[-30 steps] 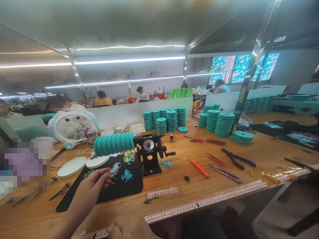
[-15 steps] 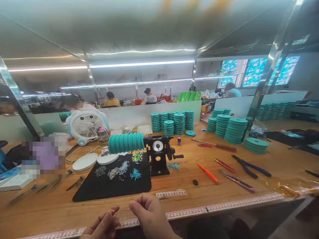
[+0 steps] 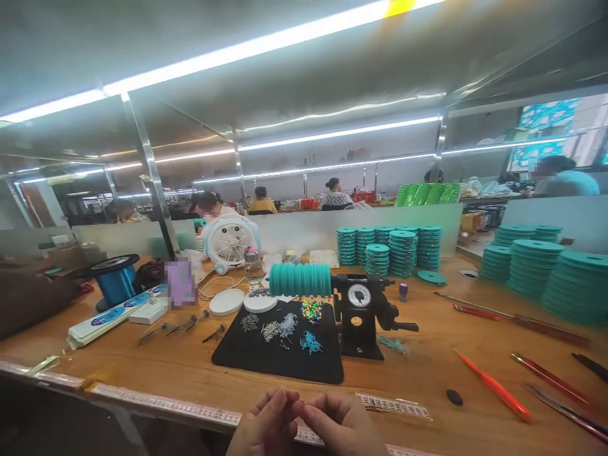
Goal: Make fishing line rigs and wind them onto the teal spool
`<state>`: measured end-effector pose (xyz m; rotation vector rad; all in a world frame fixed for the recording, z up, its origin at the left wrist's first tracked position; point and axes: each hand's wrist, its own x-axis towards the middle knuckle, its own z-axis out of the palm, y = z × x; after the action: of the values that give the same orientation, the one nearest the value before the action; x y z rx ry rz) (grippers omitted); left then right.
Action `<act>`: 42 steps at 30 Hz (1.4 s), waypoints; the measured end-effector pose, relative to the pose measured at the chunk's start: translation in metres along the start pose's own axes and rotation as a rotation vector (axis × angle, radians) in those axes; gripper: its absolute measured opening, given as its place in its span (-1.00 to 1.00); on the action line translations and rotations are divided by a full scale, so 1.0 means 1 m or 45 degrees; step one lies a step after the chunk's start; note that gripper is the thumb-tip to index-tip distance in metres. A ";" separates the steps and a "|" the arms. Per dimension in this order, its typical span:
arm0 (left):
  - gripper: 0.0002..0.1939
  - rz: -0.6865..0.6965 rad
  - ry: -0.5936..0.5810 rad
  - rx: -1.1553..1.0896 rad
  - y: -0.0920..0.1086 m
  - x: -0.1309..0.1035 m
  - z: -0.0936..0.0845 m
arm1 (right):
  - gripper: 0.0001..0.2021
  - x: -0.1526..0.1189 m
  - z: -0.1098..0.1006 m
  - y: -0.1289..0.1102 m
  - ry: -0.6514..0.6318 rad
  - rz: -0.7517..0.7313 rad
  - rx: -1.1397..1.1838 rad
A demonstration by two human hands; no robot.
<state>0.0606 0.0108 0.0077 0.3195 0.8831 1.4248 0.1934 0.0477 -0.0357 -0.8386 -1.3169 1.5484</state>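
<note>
Head view: left hand, right hand close together over brown wooden desk, fingers pinched narrow; contents, if any, hidden. Beyond, thin teal strands heaped on black rectangular mat: likely light, flexible; pinch near end.

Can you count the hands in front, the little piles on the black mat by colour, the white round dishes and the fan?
Hands: 2, left hand and right hand
Silvery piles: 2
Clear pile: 1
Mixed-colour pile: 1
Teal pile: 1
White round dishes: 2
Fan: 1
Total: 10
</note>
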 end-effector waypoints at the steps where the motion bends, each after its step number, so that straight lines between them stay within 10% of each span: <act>1: -0.78 -0.024 -0.024 -0.019 -0.002 0.004 -0.002 | -0.58 -0.001 0.001 -0.001 0.006 0.005 0.027; 11: -0.51 -0.541 -0.450 -0.380 -0.015 0.012 -0.004 | -0.66 0.001 0.027 -0.008 0.127 0.034 0.140; 32: -0.46 -0.326 -0.344 -0.054 -0.022 0.009 -0.004 | -0.55 -0.002 0.031 -0.023 -0.121 0.084 0.543; 36: -0.54 -0.069 -0.185 0.270 -0.016 0.008 -0.001 | -0.53 -0.002 0.018 -0.019 0.000 0.133 0.155; 42: -0.68 0.447 0.098 0.539 0.029 0.010 -0.005 | -0.84 -0.005 -0.009 -0.004 0.465 -0.608 -1.222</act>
<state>0.0356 0.0240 0.0207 0.7730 1.2377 1.5687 0.2039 0.0460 -0.0338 -1.1828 -1.8042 0.3079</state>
